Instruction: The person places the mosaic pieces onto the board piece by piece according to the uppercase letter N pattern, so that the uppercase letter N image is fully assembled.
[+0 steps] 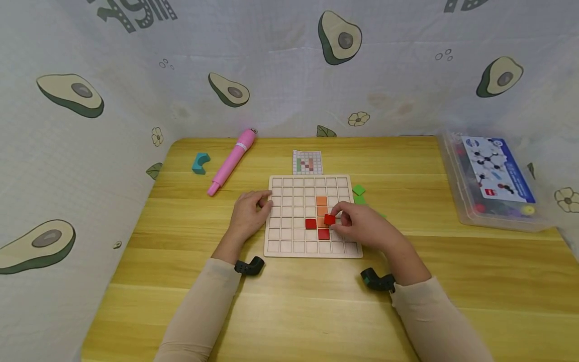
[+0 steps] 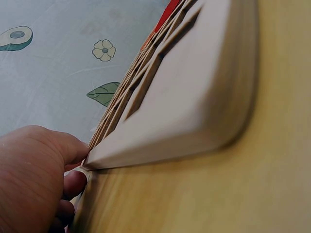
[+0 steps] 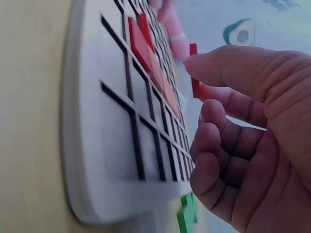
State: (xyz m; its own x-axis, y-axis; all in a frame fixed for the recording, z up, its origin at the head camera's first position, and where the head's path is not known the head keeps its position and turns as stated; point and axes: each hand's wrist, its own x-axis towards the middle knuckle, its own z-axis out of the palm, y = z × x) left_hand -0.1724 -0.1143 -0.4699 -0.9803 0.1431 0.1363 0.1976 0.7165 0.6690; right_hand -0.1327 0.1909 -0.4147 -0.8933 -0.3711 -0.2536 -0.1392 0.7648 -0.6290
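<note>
A pale wooden grid board (image 1: 289,246) lies on the table. At its left edge my left hand (image 1: 248,213) holds the rim; in the left wrist view the thumb (image 2: 73,146) meets the top edge and curled fingers sit lower beside it. Between thumb and forefinger, my right hand (image 1: 366,224) pinches a red square tile (image 1: 329,219) above the board, seen edge-on in the right wrist view. Two other red tiles, one left (image 1: 310,224) and one nearer me (image 1: 323,234), lie in cells. Orange tiles (image 1: 321,201) form a column, its lower part overlapped by the held tile.
A small printed grid card (image 1: 307,162) lies behind the board. Green tiles (image 1: 359,190) are at its right side, partly behind my right hand. A pink stick-shaped object (image 1: 232,161) and a teal block (image 1: 200,163) lie left; a clear plastic box (image 1: 466,208) stands right.
</note>
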